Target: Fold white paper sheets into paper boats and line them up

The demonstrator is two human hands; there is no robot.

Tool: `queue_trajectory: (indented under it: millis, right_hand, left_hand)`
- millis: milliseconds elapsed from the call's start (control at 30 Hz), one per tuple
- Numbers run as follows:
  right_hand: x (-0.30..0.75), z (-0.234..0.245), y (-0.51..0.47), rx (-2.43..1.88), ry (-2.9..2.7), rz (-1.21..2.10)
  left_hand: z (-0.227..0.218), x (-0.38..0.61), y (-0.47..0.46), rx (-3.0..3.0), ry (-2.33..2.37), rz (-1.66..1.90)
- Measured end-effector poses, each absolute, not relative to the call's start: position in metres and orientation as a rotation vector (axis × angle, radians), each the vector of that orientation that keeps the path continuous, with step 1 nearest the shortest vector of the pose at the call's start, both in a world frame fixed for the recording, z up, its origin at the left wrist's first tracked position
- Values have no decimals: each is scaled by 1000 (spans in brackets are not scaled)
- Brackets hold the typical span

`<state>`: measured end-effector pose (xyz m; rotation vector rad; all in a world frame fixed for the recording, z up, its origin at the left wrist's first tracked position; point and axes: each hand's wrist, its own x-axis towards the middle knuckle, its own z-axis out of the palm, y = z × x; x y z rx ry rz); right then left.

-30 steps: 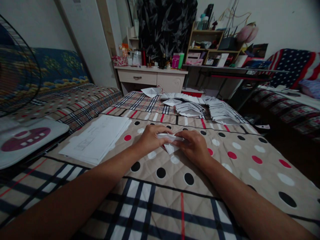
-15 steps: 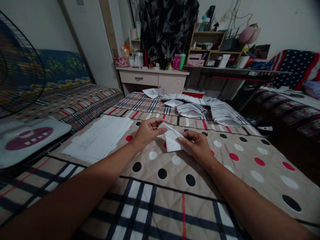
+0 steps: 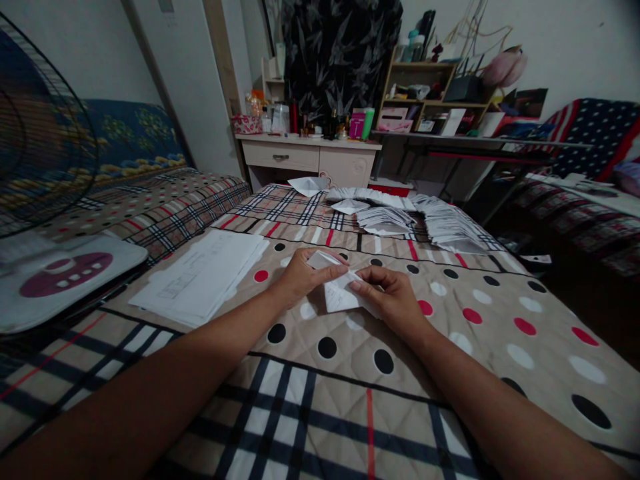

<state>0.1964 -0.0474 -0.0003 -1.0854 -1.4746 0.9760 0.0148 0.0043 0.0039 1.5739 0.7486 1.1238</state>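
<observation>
A small folded white paper [image 3: 338, 293] lies low over the dotted quilt [image 3: 450, 333] in the middle of the bed. My left hand [image 3: 303, 275] pinches its upper left flap with thumb and fingers closed on it. My right hand [image 3: 390, 297] grips the paper's right side, fingertips pressed on the fold. A stack of flat white sheets [image 3: 200, 275] rests on the quilt just left of my left forearm. Several finished folded papers [image 3: 400, 217] lie in rows at the far end of the bed.
A fan's wire guard [image 3: 40, 133] and its white base [image 3: 55, 280] stand at the left edge. A bedside cabinet [image 3: 310, 157] with bottles, a cluttered shelf [image 3: 425, 93] and a desk line the far wall. Another bed [image 3: 590, 200] lies to the right across a dark gap.
The paper was pressed flat between both hands, then lifted and partly unfolded. It now sits lower again, and both hands have shifted their grip along its folds.
</observation>
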Motion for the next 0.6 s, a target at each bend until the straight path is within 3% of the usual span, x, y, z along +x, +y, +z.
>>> queue_trajectory:
  millis: [233, 400, 600]
  right_hand:
    - [204, -2, -42, -1255, -1464, 807]
    - [208, -2, -42, -1315, -1689, 565]
    - [209, -1, -45, -1353, -1731, 484]
  left_hand:
    - [1, 9, 19, 1826, 710, 1400]
    - [8, 4, 17, 2236, 734, 1252]
    - [7, 4, 18, 2146, 820, 1135]
